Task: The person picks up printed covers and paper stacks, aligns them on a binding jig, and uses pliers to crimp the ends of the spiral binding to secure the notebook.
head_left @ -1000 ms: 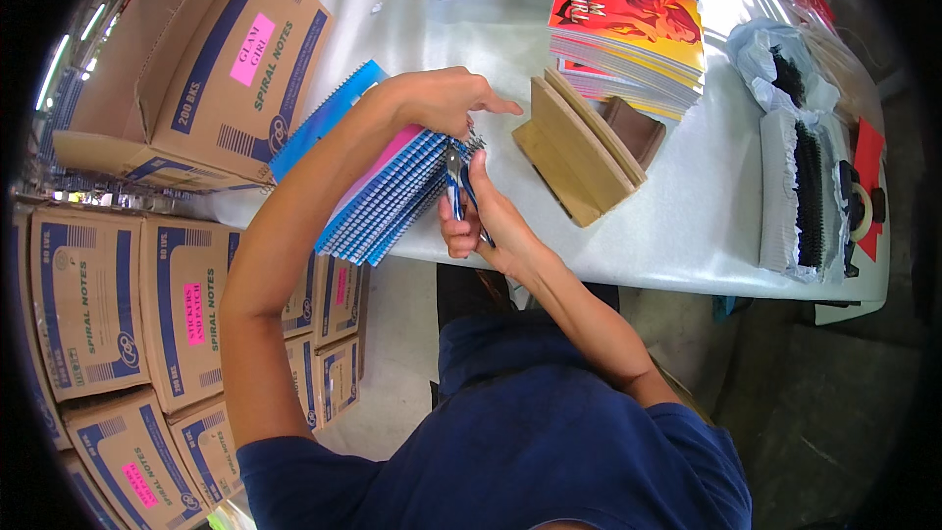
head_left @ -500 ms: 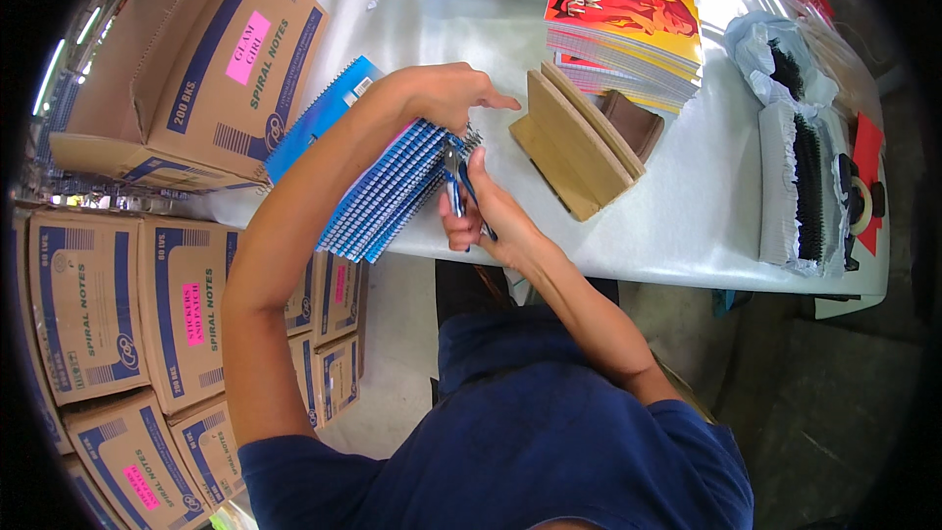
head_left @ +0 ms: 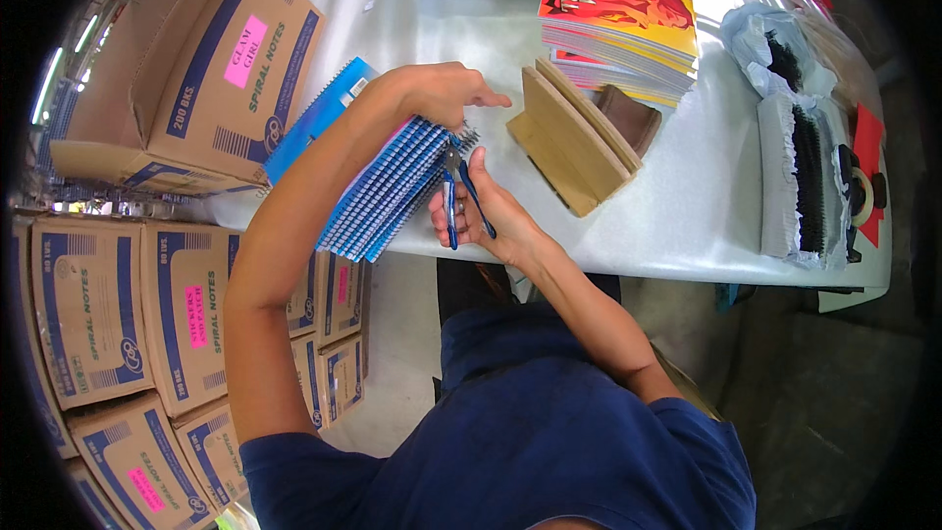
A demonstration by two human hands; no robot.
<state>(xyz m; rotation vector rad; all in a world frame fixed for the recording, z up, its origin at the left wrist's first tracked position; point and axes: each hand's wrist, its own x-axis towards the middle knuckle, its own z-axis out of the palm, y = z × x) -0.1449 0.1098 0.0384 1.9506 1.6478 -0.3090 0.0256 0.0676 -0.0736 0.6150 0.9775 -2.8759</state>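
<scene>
A stack of spiral notebooks with blue-and-white coil edges lies slanted near the table's front edge. Over its far right end bends my left hand, some fingers curled down against the notebooks and one finger stretched to the right. My right hand holds cutting pliers with blue handles. Their handles are spread, and the jaws reach the loose coil ends at the stack's corner. Under my left forearm shows a notebook with a blue cover. Whether the jaws touch a wire is too small to tell.
Right of my hands stands a brown cardboard block, beside a dark brown block. Several notebook piles stand farther back. Black coils fill a wrapped box at the right. An open carton and stacked cartons are at the left.
The pliers' handles have spread apart, and the fingers of my right hand have loosened around them. My left hand stays on the notebooks. The whole view has shifted slightly.
</scene>
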